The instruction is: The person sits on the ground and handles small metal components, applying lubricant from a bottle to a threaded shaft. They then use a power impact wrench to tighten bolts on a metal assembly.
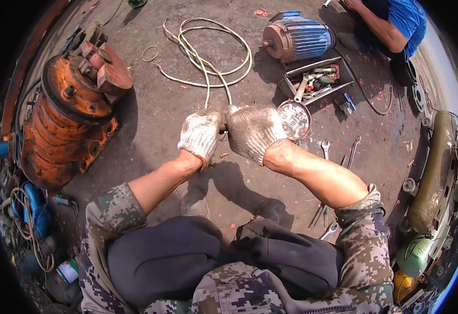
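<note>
My left hand, in a dirty white knit glove, is closed with its fingers curled in. My right hand, in a similar greyer glove, is closed right beside it. A pale cord lies in loose loops on the ground ahead. Two of its strands run back to me, one meeting each glove. Between the gloves shows a small dark piece, mostly hidden by my fingers; its kind is unclear.
An orange ribbed machine stands at left. Ahead right are a blue motor, a toolbox and a round pan. Wrenches lie by my right forearm. A person crouches far right, near a long cylinder.
</note>
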The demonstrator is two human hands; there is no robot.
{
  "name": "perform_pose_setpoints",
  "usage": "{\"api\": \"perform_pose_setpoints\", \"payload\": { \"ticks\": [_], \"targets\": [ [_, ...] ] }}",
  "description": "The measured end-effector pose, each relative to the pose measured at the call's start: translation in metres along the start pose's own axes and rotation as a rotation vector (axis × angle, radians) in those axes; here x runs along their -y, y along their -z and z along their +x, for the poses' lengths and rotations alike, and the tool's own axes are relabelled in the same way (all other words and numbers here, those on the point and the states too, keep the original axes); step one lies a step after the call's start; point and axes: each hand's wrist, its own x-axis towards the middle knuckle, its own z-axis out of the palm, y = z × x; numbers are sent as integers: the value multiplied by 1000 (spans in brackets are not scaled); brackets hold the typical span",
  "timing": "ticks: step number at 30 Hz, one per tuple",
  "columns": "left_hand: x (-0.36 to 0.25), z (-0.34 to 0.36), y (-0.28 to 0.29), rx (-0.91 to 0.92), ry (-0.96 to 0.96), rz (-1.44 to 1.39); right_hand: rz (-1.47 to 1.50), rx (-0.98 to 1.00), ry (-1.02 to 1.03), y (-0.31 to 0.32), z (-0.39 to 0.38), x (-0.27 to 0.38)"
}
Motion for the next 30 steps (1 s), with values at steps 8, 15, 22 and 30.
{"api": "perform_pose_setpoints", "payload": {
  "ticks": [8,15,22,30],
  "targets": [
    [-22,-8,35,311,-511,94,1557,761,-24,-13,-27,-11],
    [-31,8,49,277,-618,215,1446,848,-135,-16,-21,-13],
    [-8,8,41,412,-421,159,1201,588,87,-51,-21,-28],
    [24,-32,-7,495,1034,-493,-3,90,150,-55,-12,2]
  ]
}}
